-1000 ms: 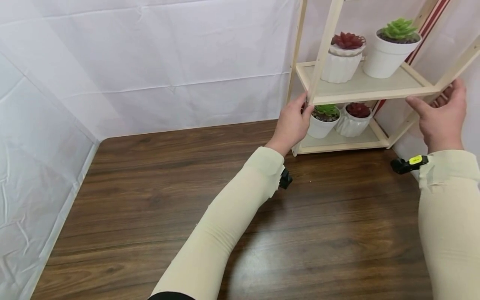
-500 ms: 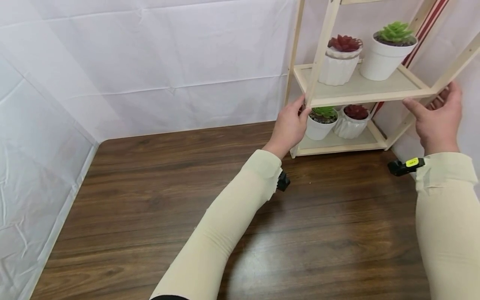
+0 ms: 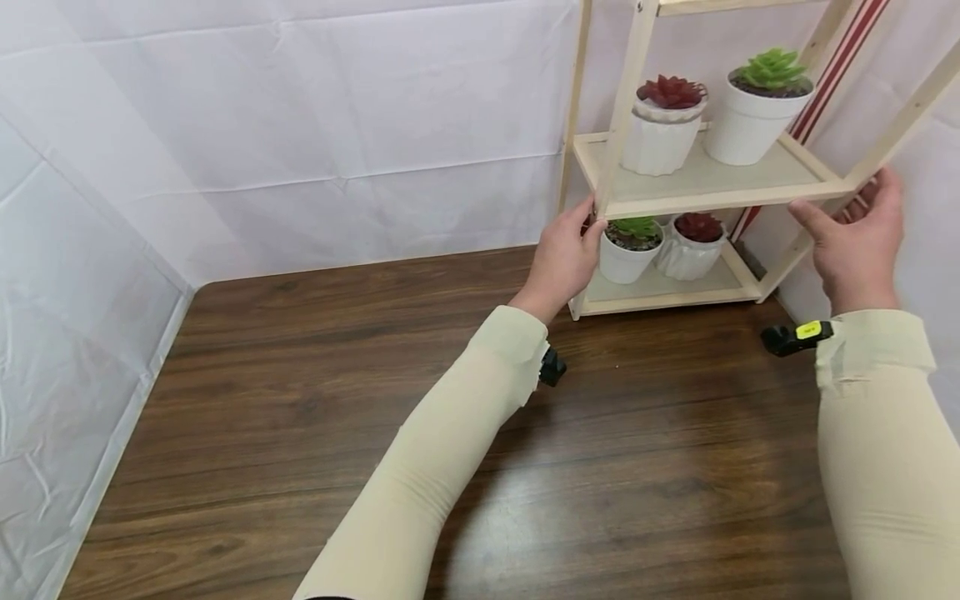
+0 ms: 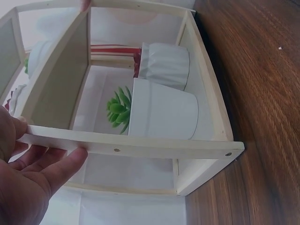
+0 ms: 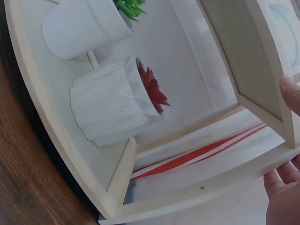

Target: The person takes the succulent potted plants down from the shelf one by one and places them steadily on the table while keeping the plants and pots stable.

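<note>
While both hands keep their grip, the wooden rack [image 3: 697,203] has crept slightly leftward and nearer the person over the last second, beyond the view's own drift. Its load rides along upright: a red succulent pot [image 3: 660,142] and a green succulent pot [image 3: 753,125] on the middle tier [image 3: 712,187], a smooth pot [image 3: 626,264] and a fluted pot [image 3: 688,260] on the lower tier [image 3: 660,302]. Judgement: rack shifted as one loaded piece; level handling matters, since the pots look free-standing.

Left hand [image 3: 562,258]: curled round the left front post [image 3: 624,108] where the middle tier meets it. Right hand [image 3: 862,240]: about the same height, fingers bent behind the right front post [image 3: 900,127], thumb toward the tier's front edge. Each holds frame only.

Rack is at the far right of the wooden table [image 3: 300,400]. Whether its feet bear fully on the tabletop, cannot tell.

Around: white backdrop [image 3: 337,108] behind; side cloth [image 3: 930,233] close by the right hand, leaving little room there. A red-striped band [image 3: 834,75] runs behind the rack. Right wrist camera [image 3: 791,339] juts near the rack's front corner; worth watching for a knock.
</note>
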### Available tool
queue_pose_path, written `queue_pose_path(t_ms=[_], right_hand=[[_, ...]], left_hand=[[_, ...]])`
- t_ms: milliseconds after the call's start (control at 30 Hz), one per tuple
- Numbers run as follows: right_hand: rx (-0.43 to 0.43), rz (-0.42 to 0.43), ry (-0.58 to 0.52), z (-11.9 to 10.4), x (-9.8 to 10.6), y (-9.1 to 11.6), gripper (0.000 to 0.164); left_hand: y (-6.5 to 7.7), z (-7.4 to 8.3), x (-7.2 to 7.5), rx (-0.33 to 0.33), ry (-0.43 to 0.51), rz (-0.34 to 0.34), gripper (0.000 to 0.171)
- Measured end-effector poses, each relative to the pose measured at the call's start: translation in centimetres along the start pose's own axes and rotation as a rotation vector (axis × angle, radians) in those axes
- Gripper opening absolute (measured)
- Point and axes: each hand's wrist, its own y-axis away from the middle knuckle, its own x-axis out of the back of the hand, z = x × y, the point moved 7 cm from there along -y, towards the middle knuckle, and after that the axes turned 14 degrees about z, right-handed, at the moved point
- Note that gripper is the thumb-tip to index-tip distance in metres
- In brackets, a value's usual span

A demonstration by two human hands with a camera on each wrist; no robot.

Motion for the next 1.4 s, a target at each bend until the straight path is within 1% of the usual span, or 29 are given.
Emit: queue_pose_path(t_ms=[67,200,400,633,767,1000,1133,1267,1400], right_hand=[[-0.017,-0.013,-0.022,0.02,-0.03,0.03,0.091],[-0.025,-0.025,-0.017,0.11,-0.10,-0.09,0.094],[-0.012,-0.023,0.008,0.12,-0.11,-0.39,0.093],[0.015,-0.010,0.039,-0.28,0.04,-0.08,0.090],[0.038,-0.003,0.089,-0.52,0.13,0.02,0.088],[0.039,-0.004,0.189,-0.40,0.40,0.07,0.090],[0.060,-0.008,0.254,-0.26,0.37,0.04,0.086],[0.079,-0.016,0.273,-0.17,0.32,-0.12,0.083],[0.080,-0.023,0.289,-0.09,0.38,-0.29,0.084]], left_hand=[[0.06,-0.02,0.07,0.000,0.003,-0.002,0.051],[0.12,0.00,0.28,0.001,0.017,0.001,0.052],[0.00,0.12,0.40,-0.004,0.037,0.014,0.051],[0.02,0.07,0.32,0.008,0.048,0.022,0.051],[0.04,0.10,0.27,0.009,0.048,0.036,0.051],[0.06,0.11,-0.02,0.025,0.046,0.036,0.050],[0.09,0.03,-0.01,0.022,0.041,0.042,0.048],[0.13,-0.04,0.07,0.023,0.052,0.047,0.047],[0.17,-0.03,0.03,0.027,0.066,0.044,0.048]])
